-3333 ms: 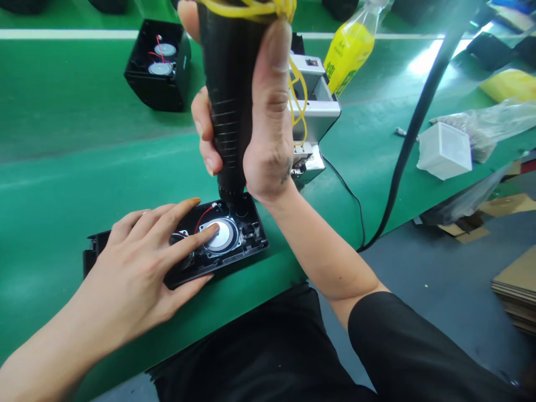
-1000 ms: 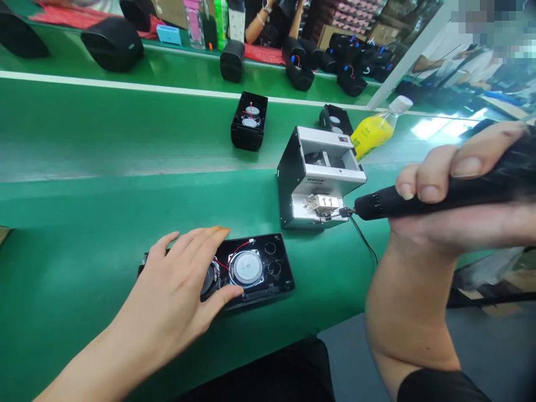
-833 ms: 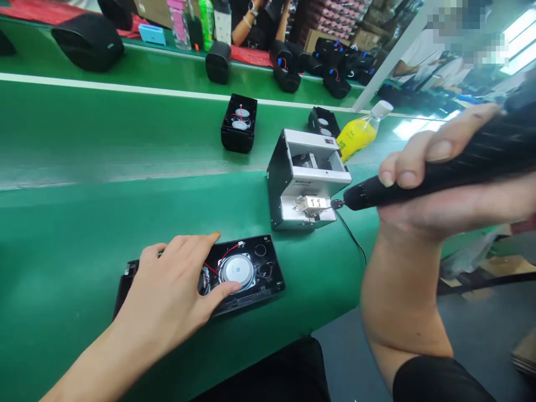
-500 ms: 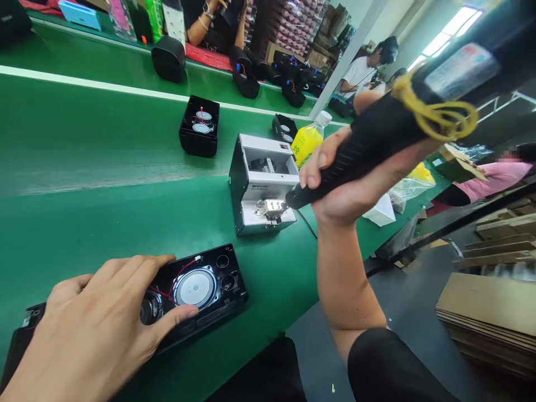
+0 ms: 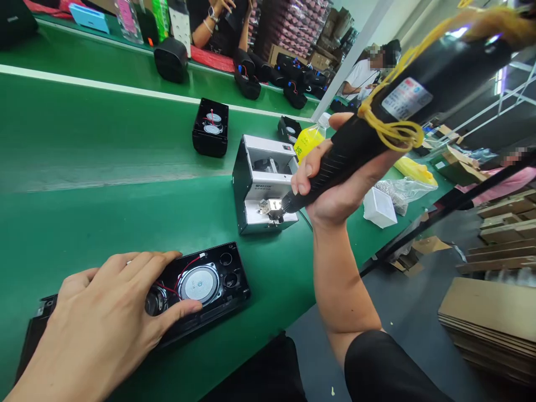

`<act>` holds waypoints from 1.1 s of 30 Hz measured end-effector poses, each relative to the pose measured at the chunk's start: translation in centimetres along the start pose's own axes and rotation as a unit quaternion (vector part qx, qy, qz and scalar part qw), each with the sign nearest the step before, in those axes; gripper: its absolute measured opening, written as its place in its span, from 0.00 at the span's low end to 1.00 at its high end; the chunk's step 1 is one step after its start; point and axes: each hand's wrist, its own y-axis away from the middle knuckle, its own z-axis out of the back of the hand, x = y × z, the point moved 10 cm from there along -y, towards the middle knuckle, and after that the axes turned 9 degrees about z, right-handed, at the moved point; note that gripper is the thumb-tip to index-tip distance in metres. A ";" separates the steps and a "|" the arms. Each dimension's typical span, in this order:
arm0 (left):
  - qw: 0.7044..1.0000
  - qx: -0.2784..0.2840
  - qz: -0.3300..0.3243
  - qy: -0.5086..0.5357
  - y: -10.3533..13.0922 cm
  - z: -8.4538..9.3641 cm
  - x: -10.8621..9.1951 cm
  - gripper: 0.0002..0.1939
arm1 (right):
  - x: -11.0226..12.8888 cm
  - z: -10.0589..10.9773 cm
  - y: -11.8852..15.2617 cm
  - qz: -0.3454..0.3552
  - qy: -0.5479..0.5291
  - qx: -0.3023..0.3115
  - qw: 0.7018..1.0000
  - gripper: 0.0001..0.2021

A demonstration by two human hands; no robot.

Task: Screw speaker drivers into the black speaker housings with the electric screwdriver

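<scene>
My left hand (image 5: 109, 307) is wrapped over a black speaker housing (image 5: 238, 285) lying on the green table, thumb on its near side and fingers along its far side. Inside the housing are a round white speaker (image 5: 200, 285), red wires and a second, partly covered speaker. My right hand (image 5: 339, 178) grips a black electric screwdriver (image 5: 352, 145) with yellow bands around it. Its tip is at the metal outlet (image 5: 274, 207) of a silver and black screw feeder (image 5: 270, 181); whether the two touch is hard to tell.
Beyond the feeder are a yellow bottle (image 5: 309, 139) and an open housing (image 5: 288, 129). Another open housing (image 5: 210, 127) sits left of these. A white box (image 5: 379, 207) and a plastic bag (image 5: 404, 195) lie to the right. A person's hands (image 5: 221, 11) show across the table.
The screwdriver has tilted and shifted slightly left and down, its tip staying by the feeder outlet. The view has shifted slightly. My left hand still holds the housing.
</scene>
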 end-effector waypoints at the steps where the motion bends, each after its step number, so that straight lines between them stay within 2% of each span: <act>1: 1.000 -0.003 -0.011 -0.007 0.0 0.0 -0.2 0.22 | 0.3 0.0 0.1 0.004 0.001 -0.009 1.000 0.31; 5: 1.000 0.005 -0.030 0.005 0.0 -0.2 -0.2 0.24 | 0.6 0.1 0.4 -0.006 0.023 -0.035 0.999 0.33; 9: 0.999 0.030 -0.029 0.024 -0.1 -0.5 0.0 0.27 | 0.7 -0.1 0.4 -0.003 0.023 -0.025 0.999 0.29; 15: 0.998 0.016 -0.053 0.015 -0.1 -0.1 -0.2 0.27 | 0.6 0.1 0.6 -0.019 0.022 -0.022 0.999 0.29; 18: 0.997 0.023 -0.069 0.004 -0.5 0.1 -0.5 0.32 | 0.9 0.2 0.6 -0.002 0.040 -0.014 0.999 0.35; 21: 0.996 0.053 -0.066 -0.010 -1.1 -0.1 -0.7 0.39 | 1.1 0.1 0.8 0.003 0.053 -0.004 0.999 0.39; 24: 0.995 0.085 -0.057 -0.012 -1.6 -0.6 -0.8 0.42 | 1.4 -0.1 1.1 -0.007 0.047 -0.005 0.999 0.36; 27: 0.994 0.100 -0.051 -0.009 -1.7 -1.0 -0.9 0.40 | 2.6 -0.6 1.2 -0.005 0.029 -0.013 0.999 0.33; 30: 0.994 0.099 -0.047 -0.019 -1.7 -0.9 -1.0 0.38 | 4.2 -1.7 0.7 -0.021 -0.005 0.002 1.000 0.25; 31: 0.994 0.098 -0.049 -0.022 -1.6 -0.8 -1.1 0.37 | 4.6 -2.0 0.4 -0.033 -0.012 0.005 0.999 0.21; 33: 0.994 0.095 -0.055 -0.027 -1.6 -0.6 -1.4 0.37 | 3.7 -2.5 0.2 -0.132 0.007 0.003 0.991 0.19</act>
